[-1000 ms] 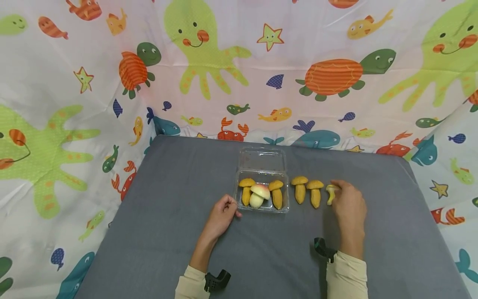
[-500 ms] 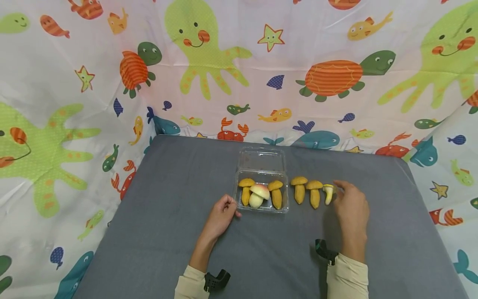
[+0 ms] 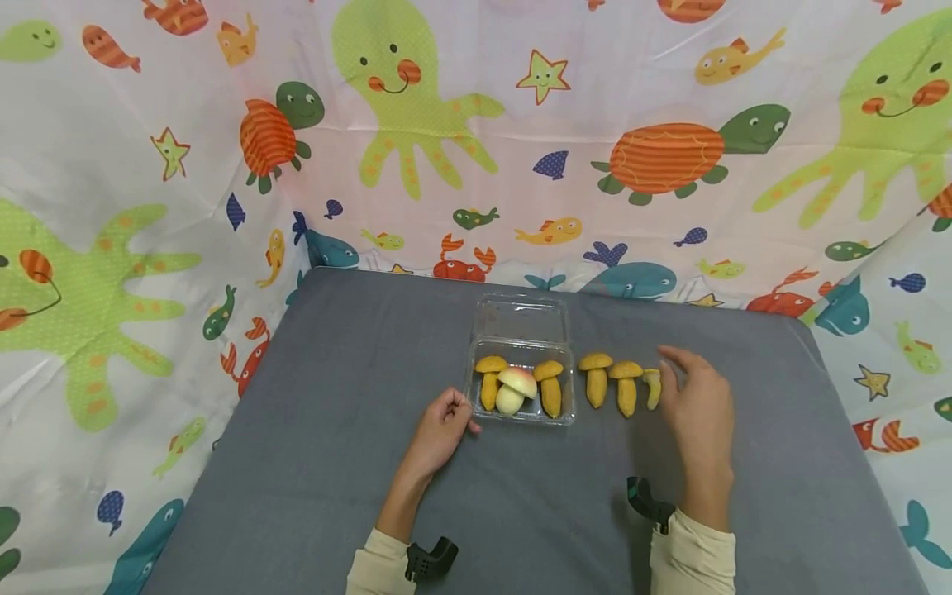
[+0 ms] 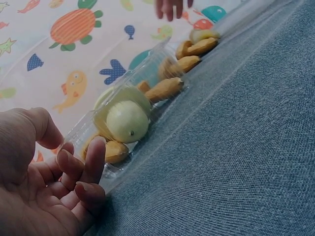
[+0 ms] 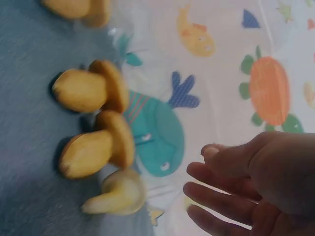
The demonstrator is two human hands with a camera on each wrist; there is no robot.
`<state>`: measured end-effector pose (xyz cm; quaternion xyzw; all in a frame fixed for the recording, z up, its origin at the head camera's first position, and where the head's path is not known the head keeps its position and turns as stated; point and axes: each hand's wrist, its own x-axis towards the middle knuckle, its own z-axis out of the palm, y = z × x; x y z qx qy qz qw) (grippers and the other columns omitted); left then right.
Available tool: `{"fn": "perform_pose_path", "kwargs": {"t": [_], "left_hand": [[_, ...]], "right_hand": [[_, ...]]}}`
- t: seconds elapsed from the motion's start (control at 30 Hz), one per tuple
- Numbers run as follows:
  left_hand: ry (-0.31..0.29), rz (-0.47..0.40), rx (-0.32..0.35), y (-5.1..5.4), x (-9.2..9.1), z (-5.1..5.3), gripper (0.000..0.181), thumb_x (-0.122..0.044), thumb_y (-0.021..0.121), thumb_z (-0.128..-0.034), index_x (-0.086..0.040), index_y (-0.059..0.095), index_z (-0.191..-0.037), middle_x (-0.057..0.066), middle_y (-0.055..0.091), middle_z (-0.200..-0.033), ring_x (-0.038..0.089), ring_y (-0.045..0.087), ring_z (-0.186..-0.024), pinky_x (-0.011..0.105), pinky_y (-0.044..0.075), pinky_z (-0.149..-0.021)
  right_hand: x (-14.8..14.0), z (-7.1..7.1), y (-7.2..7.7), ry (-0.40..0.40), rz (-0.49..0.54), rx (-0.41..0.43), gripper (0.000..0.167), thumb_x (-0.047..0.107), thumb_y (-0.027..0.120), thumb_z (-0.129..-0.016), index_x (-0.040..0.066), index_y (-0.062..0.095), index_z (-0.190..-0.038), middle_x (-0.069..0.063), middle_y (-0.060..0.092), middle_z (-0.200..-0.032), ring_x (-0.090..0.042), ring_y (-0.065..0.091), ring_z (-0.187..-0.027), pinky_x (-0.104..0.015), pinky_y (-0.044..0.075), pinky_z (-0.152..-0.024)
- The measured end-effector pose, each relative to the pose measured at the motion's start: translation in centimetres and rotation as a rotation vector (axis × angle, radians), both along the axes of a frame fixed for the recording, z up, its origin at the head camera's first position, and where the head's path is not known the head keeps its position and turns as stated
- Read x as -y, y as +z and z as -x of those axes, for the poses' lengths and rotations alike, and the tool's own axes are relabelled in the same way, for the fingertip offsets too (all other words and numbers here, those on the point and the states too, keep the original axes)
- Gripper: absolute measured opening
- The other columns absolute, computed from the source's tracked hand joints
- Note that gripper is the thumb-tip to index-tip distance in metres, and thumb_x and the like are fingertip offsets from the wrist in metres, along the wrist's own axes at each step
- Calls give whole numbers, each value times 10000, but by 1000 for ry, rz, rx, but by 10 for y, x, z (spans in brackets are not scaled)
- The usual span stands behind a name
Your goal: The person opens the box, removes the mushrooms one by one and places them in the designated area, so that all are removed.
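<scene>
A clear plastic box [image 3: 522, 420] with its lid open holds two brown-yellow mushrooms [image 3: 551, 395] and a round pale one [image 3: 510, 399] with a reddish cap between them. The left hand [image 3: 440, 430] pinches the box's near left corner, thumb and forefinger at its rim in the left wrist view. Right of the box lie two more brown-yellow mushrooms [image 3: 597, 386] [image 3: 627, 395] and a thin pale-yellow one [image 3: 652, 388], in a row. Just right of that one hovers the right hand [image 3: 697, 413]; its fingers [image 5: 221, 196] are spread apart from the thumb and hold nothing.
A grey cloth [image 3: 312, 463] covers the table. A curtain [image 3: 535, 99] printed with sea animals stands behind it and along both sides. Each wrist wears a black camera.
The right hand has let go of the pale-yellow mushroom, which now lies closer to its neighbour, and has drawn off slightly to the right. The left hand has stayed put.
</scene>
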<state>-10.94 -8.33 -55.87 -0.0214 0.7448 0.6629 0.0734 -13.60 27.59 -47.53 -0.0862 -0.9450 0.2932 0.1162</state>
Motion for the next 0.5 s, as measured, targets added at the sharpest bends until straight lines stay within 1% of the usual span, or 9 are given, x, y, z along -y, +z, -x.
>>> {"fn": "perform_pose_path", "kwargs": {"t": [0.07, 0.13, 0.2, 0.37, 0.5], "left_hand": [[2, 12, -1, 0, 1, 0, 134, -113, 559, -1063, -58, 596, -947, 226, 667, -831, 361, 744, -852, 253, 392, -626], [0, 18, -4, 1, 2, 0, 133, -117, 559, -1060, -64, 596, -944, 203, 668, -820, 333, 748, -843, 252, 403, -633], [-7, 19, -6, 2, 2, 0, 133, -124, 559, -1060, -66, 598, -947, 184, 677, -820, 317, 747, -836, 256, 412, -637], [-31, 17, -2, 2, 2, 1, 140, -142, 547, -1068, -74, 596, -956, 160, 695, -844, 299, 742, -838, 268, 423, -649], [-32, 17, 9, 2, 3, 1, 146, -144, 542, -1073, -82, 594, -951, 158, 687, -836, 293, 742, -839, 261, 421, -652]], "right_hand": [[6, -1, 7, 26, 44, -26, 358, 218, 607, -1080, 90, 675, -1407, -197, 668, -1404, -460, 697, -1093, -605, 547, -859], [12, -2, 14, 54, 84, -53, 372, 252, 607, -1083, 105, 669, -1419, -175, 676, -1402, -471, 693, -1143, -615, 551, -903], [19, -3, 22, 72, 112, -81, 380, 262, 611, -1081, 115, 664, -1427, -156, 684, -1398, -462, 700, -1147, -607, 561, -901], [39, -6, 39, 101, 136, -177, 375, 224, 640, -1064, 110, 665, -1420, -123, 711, -1365, -431, 729, -1107, -587, 569, -895], [53, -7, 45, 133, 139, -218, 385, 210, 651, -1058, 99, 653, -1427, -117, 719, -1352, -411, 733, -1098, -569, 565, -923]]}}
